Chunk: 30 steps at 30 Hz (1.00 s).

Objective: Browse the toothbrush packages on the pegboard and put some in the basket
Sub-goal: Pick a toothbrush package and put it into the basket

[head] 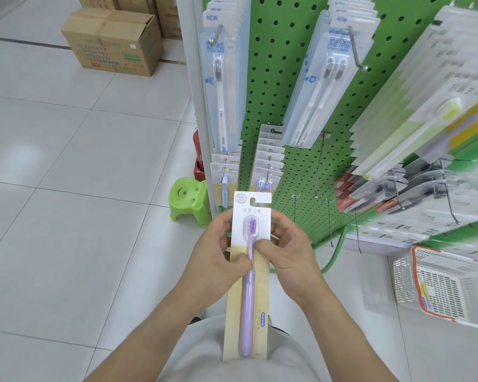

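I hold a purple toothbrush package (247, 307) upright in front of me, its white and cream card facing me. My left hand (218, 255) grips its left edge, thumb on the brush handle. My right hand (290, 249) grips its right edge, thumb also on the front. The green pegboard (279, 86) rises ahead with several toothbrush packages on hooks: a blue-white stack (224, 78) at left, another (320, 78) in the middle, small purple ones (268, 161) lower down. The white basket (447, 282) with an orange rim sits on the floor at right, a yellow package inside.
A green plastic stool (189, 199) stands on the tiled floor by the rack's left post. Cardboard boxes (113, 42) sit at the far left. Blurred packages (425, 106) hang at the right. Bare metal hooks (329, 216) stick out low on the pegboard.
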Each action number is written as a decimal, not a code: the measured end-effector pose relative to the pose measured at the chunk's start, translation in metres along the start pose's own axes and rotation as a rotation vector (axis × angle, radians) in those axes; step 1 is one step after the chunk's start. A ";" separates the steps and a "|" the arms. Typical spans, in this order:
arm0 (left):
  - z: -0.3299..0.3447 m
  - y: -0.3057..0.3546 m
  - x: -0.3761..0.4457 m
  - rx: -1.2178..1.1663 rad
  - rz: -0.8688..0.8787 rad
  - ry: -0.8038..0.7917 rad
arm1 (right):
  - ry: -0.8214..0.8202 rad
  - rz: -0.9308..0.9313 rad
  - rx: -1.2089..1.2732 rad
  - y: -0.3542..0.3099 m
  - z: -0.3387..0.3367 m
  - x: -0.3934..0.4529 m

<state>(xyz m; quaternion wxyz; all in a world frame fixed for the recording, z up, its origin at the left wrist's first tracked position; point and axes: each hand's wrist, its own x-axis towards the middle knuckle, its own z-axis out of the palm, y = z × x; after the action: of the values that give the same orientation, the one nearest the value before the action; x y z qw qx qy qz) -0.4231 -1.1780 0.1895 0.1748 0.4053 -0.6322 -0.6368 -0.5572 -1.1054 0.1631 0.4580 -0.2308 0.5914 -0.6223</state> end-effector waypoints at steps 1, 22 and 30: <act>0.000 -0.001 -0.002 0.006 -0.016 -0.017 | 0.001 -0.004 0.001 0.000 -0.001 0.000; -0.018 -0.021 -0.009 0.049 -0.137 -0.297 | -0.072 -0.005 -0.207 0.009 -0.007 -0.006; -0.019 -0.033 -0.020 0.053 -0.182 -0.333 | -0.152 0.091 -0.248 0.022 -0.009 -0.019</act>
<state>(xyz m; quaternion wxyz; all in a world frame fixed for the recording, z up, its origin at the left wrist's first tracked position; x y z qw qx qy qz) -0.3871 -1.1717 0.1664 -0.0013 0.3543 -0.6297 -0.6913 -0.5494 -1.0819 0.1448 0.4972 -0.3052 0.6372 -0.5036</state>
